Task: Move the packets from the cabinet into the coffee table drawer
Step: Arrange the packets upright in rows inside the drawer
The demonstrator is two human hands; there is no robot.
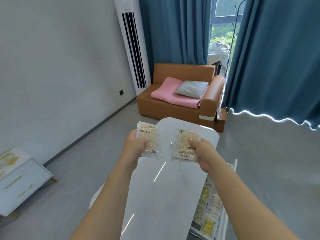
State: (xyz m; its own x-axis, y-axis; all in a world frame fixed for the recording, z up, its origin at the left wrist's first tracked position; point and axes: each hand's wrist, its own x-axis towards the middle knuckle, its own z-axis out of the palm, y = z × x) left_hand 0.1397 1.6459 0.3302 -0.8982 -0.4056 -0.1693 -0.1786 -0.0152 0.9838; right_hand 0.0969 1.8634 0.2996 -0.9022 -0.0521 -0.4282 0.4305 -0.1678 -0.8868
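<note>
Packets in both hands, held out over the white coffee table worktop (161, 196). Left hand (136, 144) gripping a small stack of packets (149, 141), thumb pressed on top and fingers curled underneath; right hand (202, 149) pinching a second stack (186, 144) the same way. Drawer (212, 208) pulled open at the right side of the worktop, already lined with rows of yellow and pale packets. Cabinet (20, 181) low at the far left, well apart from the hands.

Step in hand, judging by this: carrying both stacks over to the open drawer. Best done by swinging the right stack down and to the right first, lowering it flat into whatever gap remains, then following with the left. Worth keeping the thumbs firm, since the slick plastic wrappers look likely to slide apart in a loose grip. Better laid down than dropped, so the rows already there stay tidy. Free space in the drawer hard to judge from here, much of it hidden by the worktop edge and the right forearm.
</note>
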